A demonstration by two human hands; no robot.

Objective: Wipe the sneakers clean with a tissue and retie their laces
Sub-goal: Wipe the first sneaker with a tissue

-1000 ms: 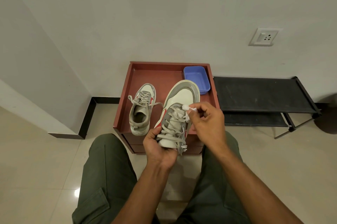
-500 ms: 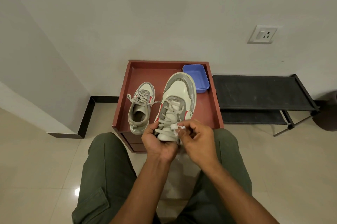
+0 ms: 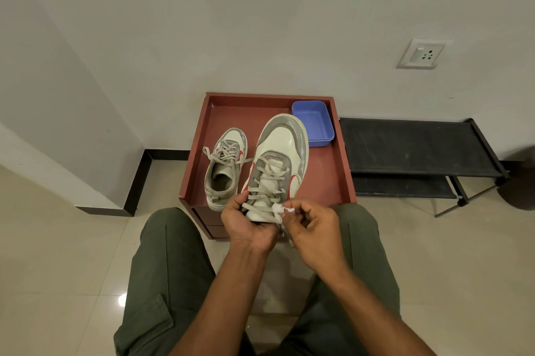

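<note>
My left hand (image 3: 246, 225) grips the heel end of a white and grey sneaker with red marks (image 3: 279, 158), holding it above the brown table, toe pointing away. My right hand (image 3: 311, 228) pinches a small wad of white tissue (image 3: 282, 209) against the sneaker's right side near the lowest laces. The laces on this shoe run loose across the tongue. The second sneaker (image 3: 224, 167) stands on the brown table (image 3: 327, 179) at the left, its laces untied and trailing.
A blue plastic tray (image 3: 314, 122) sits in the table's back right corner. A black shoe rack (image 3: 417, 150) stands to the right against the wall. My knees in green trousers flank the table's front edge. Tiled floor surrounds everything.
My right hand has brought the tissue from the upper laces down to the near right side of the held sneaker. The sneaker's toe has tipped up and away.
</note>
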